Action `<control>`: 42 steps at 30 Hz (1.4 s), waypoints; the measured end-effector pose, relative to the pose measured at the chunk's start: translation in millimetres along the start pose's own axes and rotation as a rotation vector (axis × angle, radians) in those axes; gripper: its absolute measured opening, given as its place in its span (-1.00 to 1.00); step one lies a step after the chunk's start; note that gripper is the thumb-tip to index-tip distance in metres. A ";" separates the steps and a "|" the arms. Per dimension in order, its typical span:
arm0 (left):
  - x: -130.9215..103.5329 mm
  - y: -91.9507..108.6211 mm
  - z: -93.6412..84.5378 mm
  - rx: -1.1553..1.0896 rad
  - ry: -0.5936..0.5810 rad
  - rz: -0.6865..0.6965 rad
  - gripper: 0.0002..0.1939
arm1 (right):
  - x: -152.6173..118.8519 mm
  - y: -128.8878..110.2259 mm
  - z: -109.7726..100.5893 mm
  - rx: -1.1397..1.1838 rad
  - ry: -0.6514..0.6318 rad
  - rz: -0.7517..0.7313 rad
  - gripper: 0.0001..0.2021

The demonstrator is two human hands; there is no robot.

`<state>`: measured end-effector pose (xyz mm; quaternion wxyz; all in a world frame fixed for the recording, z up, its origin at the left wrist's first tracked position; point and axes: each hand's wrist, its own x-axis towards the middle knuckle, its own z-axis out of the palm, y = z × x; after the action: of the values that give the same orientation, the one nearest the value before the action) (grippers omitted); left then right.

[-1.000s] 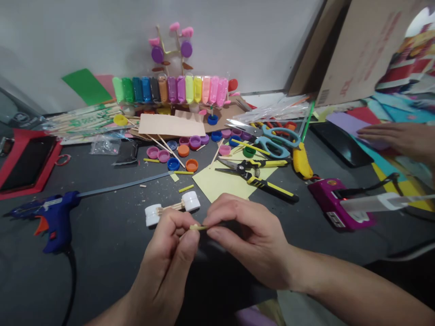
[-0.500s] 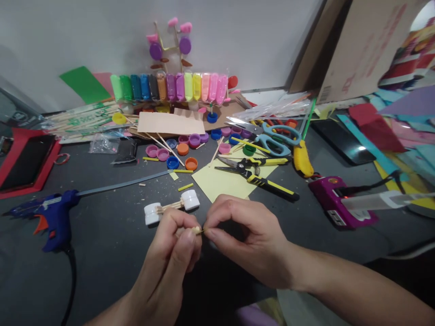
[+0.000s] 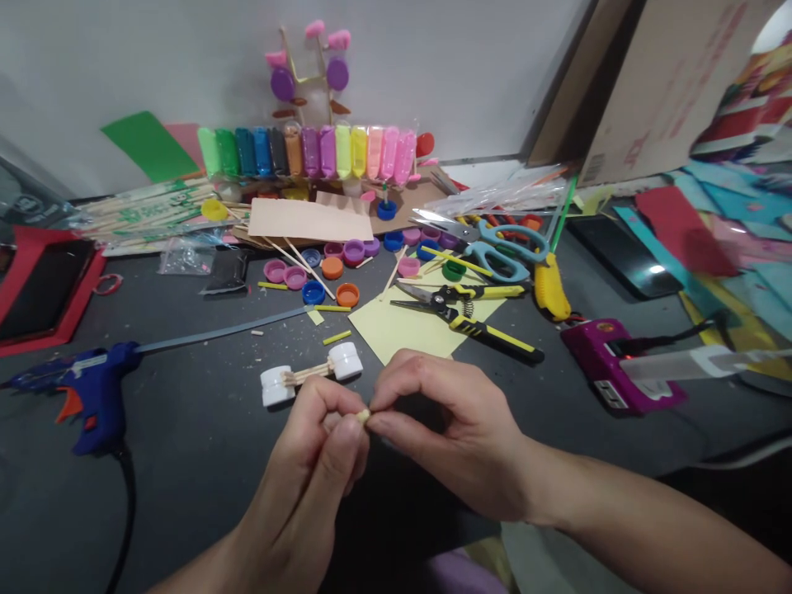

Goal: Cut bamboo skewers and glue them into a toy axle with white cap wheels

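Observation:
My left hand (image 3: 313, 470) is closed in a pinch on a small pale-yellow piece (image 3: 364, 416), most of it hidden by the fingers. Thumb and forefinger of my right hand (image 3: 461, 437) are pressed together at the exposed end of that piece; anything inside this pinch is too small to make out. Just beyond my left hand lie two white bottle caps (image 3: 345, 361) joined by thin wooden sticks (image 3: 309, 374). A short yellow-green stick (image 3: 337, 337) rests a little farther off.
Black-and-yellow pruning shears (image 3: 461, 318) lie on yellow paper (image 3: 387, 326). A blue glue gun (image 3: 102, 396) is at left with its cord. Coloured bottle caps (image 3: 332, 267), blue-handled scissors (image 3: 504, 247) and clay packets (image 3: 309, 153) fill the back. A purple power adapter (image 3: 619, 371) sits at right.
My right fingertips have come closer to the pale-yellow piece, and the thin end that showed between the hands is now hidden. The view has shifted slightly.

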<state>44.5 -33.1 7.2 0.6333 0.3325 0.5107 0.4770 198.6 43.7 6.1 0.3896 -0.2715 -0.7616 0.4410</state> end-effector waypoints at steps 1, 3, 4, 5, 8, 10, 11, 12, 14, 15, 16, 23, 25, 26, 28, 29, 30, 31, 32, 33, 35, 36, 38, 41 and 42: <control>-0.1 -0.7 -0.4 0.003 -0.002 0.001 -0.68 | 0.2 0.0 0.3 -0.010 0.002 -0.010 -0.92; -0.3 -2.0 -1.1 -0.005 -0.017 0.008 -0.70 | 0.3 0.0 0.8 -0.023 -0.003 -0.026 -0.91; -0.4 -2.4 -1.2 -0.016 -0.031 0.015 -0.71 | 0.2 0.1 1.0 -0.029 -0.006 -0.028 -0.91; -0.4 -2.3 -1.2 -0.027 -0.042 0.019 -0.73 | 0.0 0.2 1.0 -0.034 -0.006 -0.028 -0.91; -0.1 0.2 0.0 -0.032 -0.044 0.009 -0.74 | -0.6 0.6 0.8 -0.038 -0.019 -0.028 -0.91; 0.0 2.2 0.4 -0.019 -0.035 -0.014 -0.74 | -0.7 1.2 0.6 -0.046 -0.011 -0.053 -0.92; 0.0 2.6 0.2 -0.015 -0.043 -0.020 -0.74 | -0.7 1.4 0.5 -0.060 0.001 -0.075 -0.93; -0.2 2.3 -0.4 -0.011 -0.051 -0.018 -0.75 | -0.7 1.6 0.3 -0.085 0.024 -0.101 -0.93; -1.0 -0.6 -2.8 0.019 -0.067 0.025 -0.81 | -0.8 1.2 -0.7 -0.156 0.066 -0.151 -0.94; -1.4 -2.9 -4.4 0.054 -0.068 0.072 -0.84 | -0.8 0.7 -1.4 -0.189 0.073 -0.173 -0.94; -1.8 -5.4 -6.2 0.106 -0.060 0.135 -0.88 | -0.9 -0.2 -2.3 -0.207 0.074 -0.187 -0.93; 2.1 -7.3 -15.7 0.589 0.005 0.701 -0.79 | 1.3 -6.8 -5.6 0.091 -0.042 -0.019 -0.87; 4.2 -1.4 -15.4 0.700 -0.024 0.723 -0.72 | 2.4 -7.2 -5.1 0.166 -0.061 0.031 -0.79; 5.2 1.3 -15.1 0.746 -0.023 0.732 -0.70 | 2.8 -7.2 -4.7 0.187 -0.071 0.045 -0.77; 7.1 4.7 -15.2 0.809 -0.014 0.764 -0.69 | 3.3 -7.0 -3.6 0.214 -0.079 0.068 -0.77; 7.9 5.2 -15.8 0.828 -0.013 0.779 -0.69 | 3.5 -7.0 -3.0 0.228 -0.078 0.078 -0.78; 8.7 5.0 -16.7 0.837 -0.022 0.804 -0.69 | 3.6 -7.0 -2.5 0.242 -0.077 0.089 -0.79; 9.3 4.5 -17.8 0.844 -0.037 0.822 -0.70 | 3.6 -7.0 -2.1 0.257 -0.078 0.101 -0.79; 9.8 3.9 -19.0 0.857 -0.051 0.835 -0.71 | 3.5 -7.1 -1.8 0.269 -0.079 0.109 -0.81; 10.2 3.5 -20.0 0.877 -0.060 0.846 -0.72 | 3.3 -7.3 -1.7 0.279 -0.082 0.111 -0.82; 11.0 3.9 -21.2 0.931 -0.059 0.868 -0.73 | 2.9 -7.6 -1.7 0.290 -0.082 0.111 -0.84; 11.4 4.5 -21.2 0.959 -0.052 0.875 -0.74 | 2.6 -7.7 -1.7 0.295 -0.079 0.114 -0.84; 12.6 5.7 -20.7 0.989 -0.053 0.893 -0.76 | 1.9 -7.9 -1.4 0.307 -0.077 0.127 -0.85; 13.9 4.4 -19.9 0.962 -0.059 0.887 -0.76 | 1.1 -7.8 -0.2 0.319 -0.078 0.142 -0.86; 13.9 2.8 -19.7 0.929 -0.057 0.863 -0.76 | 0.8 -7.7 0.1 0.317 -0.070 0.140 -0.88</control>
<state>25.0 -20.3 0.1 0.1870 0.7611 0.4672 0.4092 197.5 40.7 13.2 0.3691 -0.2435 -0.6749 0.5907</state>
